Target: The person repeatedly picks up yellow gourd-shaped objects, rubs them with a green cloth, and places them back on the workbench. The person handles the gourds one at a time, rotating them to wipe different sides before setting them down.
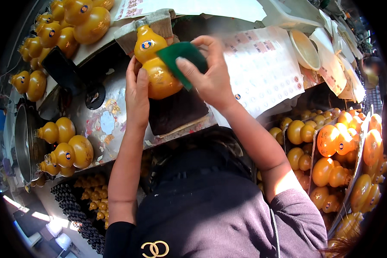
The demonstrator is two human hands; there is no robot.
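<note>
A glossy yellow gourd-shaped bottle [150, 56] with a clear neck lies tilted back, its neck on a folded grey cloth [162, 23]. A round blue sticker [147, 44] sits on its upper bulb, gold marks on the lower one. My left hand [137, 92] is closed against the left side of the lower bulb, steadying it. In my right hand [210, 73] a flat green pad [180, 60] is pinched between thumb and fingers, its edge against the right side of the bottle. Beneath the bottle is a dark pad [176, 114].
Sheets of round stickers [262, 69] cover the table's right part, near a shallow bowl [305, 49]. Gourd bottles stand at the far left [90, 26] and left edge [80, 150]. A phone [61, 69] stands beyond my left hand. Divided crates of gourds [331, 172] fill the right.
</note>
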